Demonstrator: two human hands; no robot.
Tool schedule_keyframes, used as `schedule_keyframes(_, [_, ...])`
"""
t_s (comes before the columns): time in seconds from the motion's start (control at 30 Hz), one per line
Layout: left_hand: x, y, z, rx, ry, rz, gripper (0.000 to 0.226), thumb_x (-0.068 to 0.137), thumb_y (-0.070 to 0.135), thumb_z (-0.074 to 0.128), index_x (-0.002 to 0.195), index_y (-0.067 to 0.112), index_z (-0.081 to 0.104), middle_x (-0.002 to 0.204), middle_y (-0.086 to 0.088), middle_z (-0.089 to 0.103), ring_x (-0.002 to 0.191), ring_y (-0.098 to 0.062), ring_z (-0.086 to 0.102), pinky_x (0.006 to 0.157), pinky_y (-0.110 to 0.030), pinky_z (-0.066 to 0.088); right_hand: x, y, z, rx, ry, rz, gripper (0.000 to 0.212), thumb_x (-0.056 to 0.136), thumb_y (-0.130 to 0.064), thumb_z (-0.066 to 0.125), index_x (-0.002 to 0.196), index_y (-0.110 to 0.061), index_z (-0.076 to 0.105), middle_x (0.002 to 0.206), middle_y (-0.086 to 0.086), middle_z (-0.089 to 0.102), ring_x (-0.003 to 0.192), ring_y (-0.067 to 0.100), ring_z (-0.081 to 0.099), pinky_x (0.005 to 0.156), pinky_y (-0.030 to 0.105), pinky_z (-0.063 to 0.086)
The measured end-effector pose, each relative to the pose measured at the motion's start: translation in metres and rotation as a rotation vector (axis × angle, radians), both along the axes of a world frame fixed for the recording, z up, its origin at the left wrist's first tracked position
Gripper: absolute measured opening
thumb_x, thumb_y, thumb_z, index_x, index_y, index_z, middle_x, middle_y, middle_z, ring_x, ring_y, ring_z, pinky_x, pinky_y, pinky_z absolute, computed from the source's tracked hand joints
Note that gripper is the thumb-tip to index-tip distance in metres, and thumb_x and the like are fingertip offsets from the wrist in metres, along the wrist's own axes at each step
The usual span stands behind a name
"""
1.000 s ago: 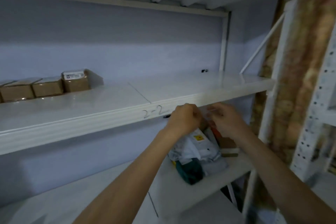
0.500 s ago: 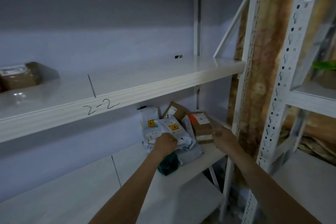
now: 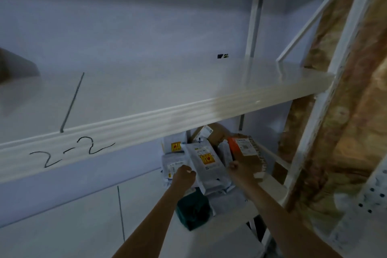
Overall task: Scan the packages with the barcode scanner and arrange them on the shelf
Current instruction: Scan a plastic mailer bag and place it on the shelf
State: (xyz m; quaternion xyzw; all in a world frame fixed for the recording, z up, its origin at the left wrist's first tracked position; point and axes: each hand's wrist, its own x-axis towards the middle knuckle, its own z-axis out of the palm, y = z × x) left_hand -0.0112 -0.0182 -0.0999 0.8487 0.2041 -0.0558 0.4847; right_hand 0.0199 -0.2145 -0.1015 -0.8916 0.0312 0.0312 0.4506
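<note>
A pile of packages lies at the right end of the lower shelf (image 3: pixel 270 186). My left hand (image 3: pixel 184 176) is curled among the grey mailer bags (image 3: pixel 206 162) with yellow stickers and seems to grip the edge of one. My right hand (image 3: pixel 243 170) holds the near end of a brown cardboard box (image 3: pixel 248 151) that has an orange strip and a white label. A dark green package (image 3: pixel 193 209) sits at the front of the pile under my left forearm. No barcode scanner is in view.
The upper shelf's front lip (image 3: pixel 146 123) carries the handwritten mark "2-2" (image 3: pixel 71 151) and overhangs the pile. A white perforated upright (image 3: pixel 314 132) stands right of the packages. More brown boxes (image 3: pixel 211 132) lean at the back of the pile.
The view has moved closer and lower towards the pile. My right hand has shifted left onto the brown box's near end. My left hand stays curled on the mailers.
</note>
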Motion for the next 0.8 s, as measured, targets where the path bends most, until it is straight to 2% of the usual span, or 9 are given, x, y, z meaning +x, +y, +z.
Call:
schedule_keyframes(0.13, [0.029, -0.002, -0.012, -0.089, 0.060, 0.050, 0.045, 0.096, 0.024, 0.053, 0.139, 0.012, 0.044, 0.125, -0.017, 0.058, 0.102, -0.032, 0.063, 0.086, -0.039, 0.057, 0.031, 0.009, -0.003, 0.025, 0.043, -0.063, 0.019, 0.106, -0.017, 0.042, 0.094, -0.010, 0.055, 0.073, 0.002, 0.047, 0.059, 0.007, 0.043, 0.052, 0.007, 0.034])
schedule_keyframes(0.17, [0.033, -0.004, -0.015, -0.118, 0.068, 0.063, 0.047, 0.097, 0.025, 0.052, 0.141, 0.013, 0.041, 0.126, -0.017, 0.058, 0.098, -0.030, 0.062, 0.084, -0.038, 0.056, 0.040, 0.009, -0.004, 0.046, 0.040, -0.042, 0.020, 0.106, -0.020, 0.042, 0.105, -0.008, 0.058, 0.085, 0.008, 0.056, 0.070, 0.014, 0.056, 0.062, 0.006, 0.037])
schedule_keyframes(0.23, [0.042, -0.008, -0.021, -0.190, 0.082, 0.078, 0.053, 0.099, 0.026, 0.050, 0.147, 0.015, 0.034, 0.129, -0.017, 0.056, 0.097, -0.029, 0.060, 0.083, -0.038, 0.053, 0.051, 0.011, -0.003, 0.041, 0.042, 0.074, 0.035, 0.103, -0.019, 0.048, 0.136, -0.006, 0.050, 0.127, 0.015, 0.058, 0.114, 0.031, 0.059, 0.094, 0.029, 0.047])
schedule_keyframes(0.3, [0.053, -0.013, -0.024, -0.225, 0.090, 0.084, 0.052, 0.100, 0.026, 0.047, 0.148, 0.014, 0.032, 0.132, -0.018, 0.055, 0.108, -0.033, 0.060, 0.088, -0.041, 0.052, 0.063, 0.012, -0.002, 0.008, 0.139, 0.167, 0.047, 0.102, -0.024, 0.049, 0.147, -0.011, 0.041, 0.139, 0.013, 0.052, 0.125, 0.033, 0.053, 0.092, 0.037, 0.045])
schedule_keyframes(0.47, [0.063, -0.026, -0.032, -0.260, 0.066, 0.154, 0.040, 0.100, 0.020, 0.046, 0.136, 0.007, 0.040, 0.130, -0.019, 0.053, 0.113, -0.038, 0.059, 0.094, -0.048, 0.053, 0.092, 0.022, -0.012, -0.100, 0.324, 0.267, 0.037, 0.103, -0.026, 0.047, 0.133, -0.005, 0.054, 0.123, 0.014, 0.061, 0.111, 0.029, 0.060, 0.098, 0.040, 0.050])
schedule_keyframes(0.57, [0.063, -0.032, -0.034, -0.253, 0.033, 0.190, 0.031, 0.099, 0.024, 0.052, 0.119, 0.012, 0.032, 0.109, -0.014, 0.051, 0.084, -0.025, 0.060, 0.066, -0.035, 0.053, 0.104, 0.026, -0.016, -0.084, 0.342, 0.269, 0.039, 0.102, -0.031, 0.048, 0.132, -0.007, 0.051, 0.113, 0.009, 0.061, 0.102, 0.025, 0.060, 0.091, 0.036, 0.051])
schedule_keyframes(0.63, [0.063, -0.030, -0.033, -0.272, -0.001, 0.199, 0.037, 0.096, 0.028, 0.058, 0.119, 0.008, 0.036, 0.098, -0.015, 0.054, 0.067, -0.023, 0.058, 0.053, -0.033, 0.050, 0.114, 0.025, -0.019, -0.002, 0.322, 0.240, 0.047, 0.100, -0.033, 0.054, 0.139, -0.008, 0.046, 0.128, 0.012, 0.060, 0.112, 0.028, 0.060, 0.093, 0.037, 0.050])
schedule_keyframes(0.7, [0.062, -0.025, -0.027, -0.391, -0.056, 0.160, 0.040, 0.093, 0.027, 0.065, 0.123, 0.006, 0.047, 0.106, -0.019, 0.064, 0.080, -0.033, 0.068, 0.067, -0.047, 0.060, 0.119, 0.024, -0.018, 0.143, 0.304, 0.170, 0.062, 0.095, -0.034, 0.064, 0.145, -0.007, 0.040, 0.134, 0.013, 0.059, 0.116, 0.030, 0.061, 0.089, 0.034, 0.050])
schedule_keyframes(0.8, [0.051, -0.012, -0.012, -0.596, -0.101, 0.141, 0.046, 0.086, 0.020, 0.074, 0.126, 0.020, 0.049, 0.116, -0.014, 0.068, 0.101, -0.032, 0.069, 0.086, -0.051, 0.057, 0.118, 0.019, -0.012, 0.353, 0.330, 0.190, 0.056, 0.084, -0.037, 0.079, 0.129, -0.010, 0.057, 0.106, 0.006, 0.072, 0.084, 0.017, 0.070, 0.063, 0.025, 0.055])
